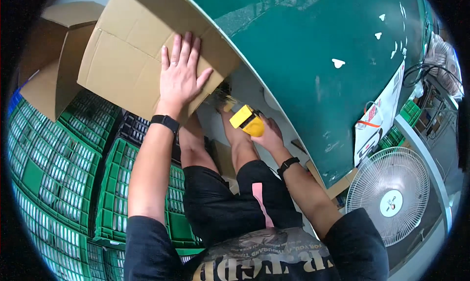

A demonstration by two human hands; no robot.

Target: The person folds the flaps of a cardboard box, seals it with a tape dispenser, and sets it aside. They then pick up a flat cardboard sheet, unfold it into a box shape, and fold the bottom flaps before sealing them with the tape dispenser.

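Observation:
My left hand (180, 71) lies flat, fingers spread, on top of a brown cardboard box (128, 55) that rests on the edge of a green-topped table (313, 46). My right hand (267, 132) grips a yellow tape dispenser (247, 121) just below the box's near corner, by the table's white edge. A dark band sits on each wrist. My legs in black shorts show beneath the hands.
Another open cardboard box (51, 60) stands at the left. Green plastic crates (54, 163) filled with small items are stacked on the floor at the left. A white floor fan (389, 195) stands at the right, with a white paper sheet (379, 117) and cables on the table.

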